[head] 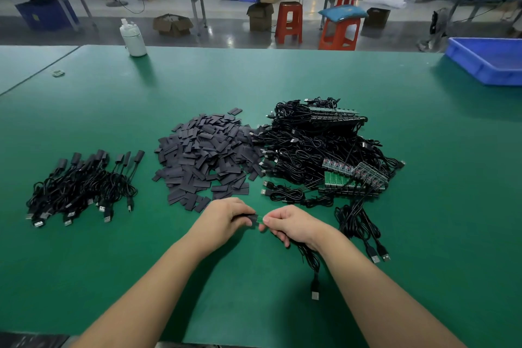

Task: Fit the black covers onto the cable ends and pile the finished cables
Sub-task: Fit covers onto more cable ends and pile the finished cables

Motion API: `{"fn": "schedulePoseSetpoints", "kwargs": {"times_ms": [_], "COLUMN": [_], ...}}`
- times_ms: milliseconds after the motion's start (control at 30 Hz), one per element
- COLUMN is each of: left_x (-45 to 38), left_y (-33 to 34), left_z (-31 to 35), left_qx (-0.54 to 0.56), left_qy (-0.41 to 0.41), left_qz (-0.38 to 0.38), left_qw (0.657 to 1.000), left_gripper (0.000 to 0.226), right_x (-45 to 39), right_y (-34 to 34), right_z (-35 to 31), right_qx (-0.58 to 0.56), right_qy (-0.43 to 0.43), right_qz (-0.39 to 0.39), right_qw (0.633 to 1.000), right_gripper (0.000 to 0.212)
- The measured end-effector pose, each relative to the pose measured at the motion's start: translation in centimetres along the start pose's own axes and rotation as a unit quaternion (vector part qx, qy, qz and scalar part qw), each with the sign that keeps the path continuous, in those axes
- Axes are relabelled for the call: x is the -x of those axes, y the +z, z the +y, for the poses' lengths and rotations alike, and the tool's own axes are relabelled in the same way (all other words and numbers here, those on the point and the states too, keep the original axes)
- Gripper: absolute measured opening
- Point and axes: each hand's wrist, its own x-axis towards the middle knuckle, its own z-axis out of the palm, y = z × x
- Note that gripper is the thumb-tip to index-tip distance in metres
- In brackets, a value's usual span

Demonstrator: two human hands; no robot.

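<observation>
Head camera: one wide-angle view, sitting above the work and looking forward and down.
It is looking across the green table (367, 79) from its near edge, both forearms reaching in from the bottom, hands close and central; benches and stools are lying far off along the top.
</observation>
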Motion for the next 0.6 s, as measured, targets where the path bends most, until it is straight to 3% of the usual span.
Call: {"fn": "schedulePoseSetpoints", "kwargs": {"times_ms": [600], "left_x": [-0.03], "left_y": [0.21], "left_z": [0.25], "left_qx": [-0.007], "left_qy": [-0.025], "left_qz": [0.01], "left_qw": [1.0], "left_gripper": [0.024], "right_x": [0.15], "right_y": [0.01], "right_z": [-0.25], "right_qx": [0.007], "right_qy": [0.007], "right_qz": [-0.004], "right_qw": [1.0], "right_gripper": [0.025]}}
